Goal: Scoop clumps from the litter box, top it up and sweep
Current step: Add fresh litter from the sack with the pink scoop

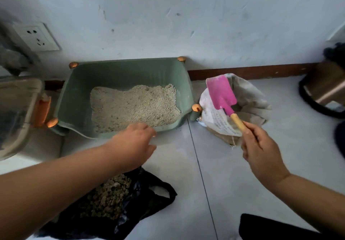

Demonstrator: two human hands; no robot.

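A green litter box stands against the wall, with pale litter piled toward its right side. My left hand hovers at the box's front rim, fingers apart, holding nothing. My right hand grips the wooden handle of a pink shovel, whose blade is raised over an open sack of litter to the right of the box. A black plastic bag holding dark clumps lies on the floor below my left forearm.
A clear storage bin with an orange latch sits to the left of the box. A wall socket is above it. A metal bin with a black liner stands at the far right. Grey floor tiles lie between.
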